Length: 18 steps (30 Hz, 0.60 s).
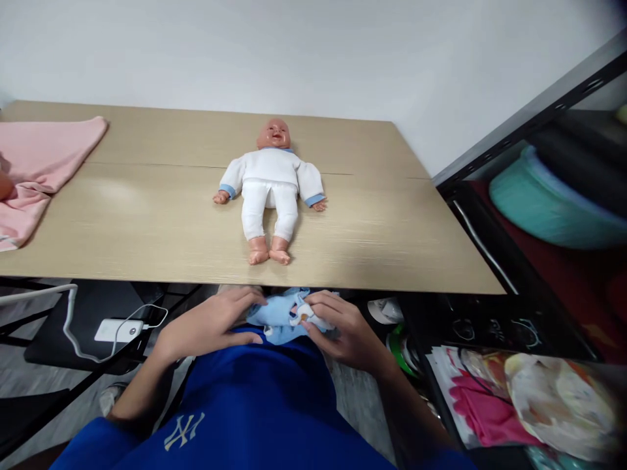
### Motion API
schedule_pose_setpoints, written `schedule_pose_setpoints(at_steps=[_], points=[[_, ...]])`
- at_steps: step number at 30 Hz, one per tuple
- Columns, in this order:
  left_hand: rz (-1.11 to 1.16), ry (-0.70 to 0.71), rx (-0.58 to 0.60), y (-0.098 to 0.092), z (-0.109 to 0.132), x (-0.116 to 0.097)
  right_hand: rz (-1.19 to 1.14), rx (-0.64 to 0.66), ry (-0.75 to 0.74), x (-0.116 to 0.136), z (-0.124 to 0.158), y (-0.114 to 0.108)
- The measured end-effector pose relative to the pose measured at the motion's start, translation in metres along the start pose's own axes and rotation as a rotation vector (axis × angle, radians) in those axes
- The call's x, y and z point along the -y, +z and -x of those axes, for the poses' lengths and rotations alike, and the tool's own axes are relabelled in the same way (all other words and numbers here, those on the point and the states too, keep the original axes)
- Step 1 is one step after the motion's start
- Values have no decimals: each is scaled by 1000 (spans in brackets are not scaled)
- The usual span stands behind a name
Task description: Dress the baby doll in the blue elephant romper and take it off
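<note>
A baby doll (pixel 270 170) in a white top with blue cuffs and white trousers lies face up on the wooden table, its bare feet near the front edge. Below that edge, in my lap, is a crumpled light blue and white cloth (pixel 279 313). My right hand (pixel 337 326) pinches the cloth's right part between thumb and fingers. On the cloth's left side rests my left hand (pixel 218 326), thumb and fingers apart; its fingertips touch the cloth.
A pink blanket (pixel 53 156) lies on the table's left (pixel 147 228). Beneath, a white power bank (pixel 117 331) with cables sits on a black seat. At right are a shelf with a teal basin (pixel 553 202) and a pink cloth (pixel 490 411).
</note>
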<state>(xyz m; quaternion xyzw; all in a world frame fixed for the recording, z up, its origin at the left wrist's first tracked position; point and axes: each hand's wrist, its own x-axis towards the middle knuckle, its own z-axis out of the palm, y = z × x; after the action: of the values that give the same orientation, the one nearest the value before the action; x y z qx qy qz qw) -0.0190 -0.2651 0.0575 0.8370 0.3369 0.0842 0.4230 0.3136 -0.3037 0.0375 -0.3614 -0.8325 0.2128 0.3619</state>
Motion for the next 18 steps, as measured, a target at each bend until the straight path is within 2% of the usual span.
schedule_pose_setpoints(at_steps=[3, 4, 6, 10, 12, 15, 16, 18], points=[[61, 270, -198, -29, -23, -24, 11, 66, -20, 5, -40, -16], [80, 329, -226, -35, -35, -27, 7, 96, -18, 6, -53, -21], [117, 390, -203, -45, -59, -26, -18, 133, -7, 7, -78, -32], [159, 333, -161, -61, -83, -20, -152, 177, 108, 3, -110, -53], [169, 312, -189, -69, -84, -20, -252, 300, 155, -9, -116, -59], [156, 367, -256, -82, -80, -19, -356, 492, 142, -32, -116, -62], [163, 385, -268, -86, -80, -18, -367, 495, 121, -39, -115, -62], [226, 384, -262, -92, -83, -11, -377, 393, 78, -50, -114, -61]])
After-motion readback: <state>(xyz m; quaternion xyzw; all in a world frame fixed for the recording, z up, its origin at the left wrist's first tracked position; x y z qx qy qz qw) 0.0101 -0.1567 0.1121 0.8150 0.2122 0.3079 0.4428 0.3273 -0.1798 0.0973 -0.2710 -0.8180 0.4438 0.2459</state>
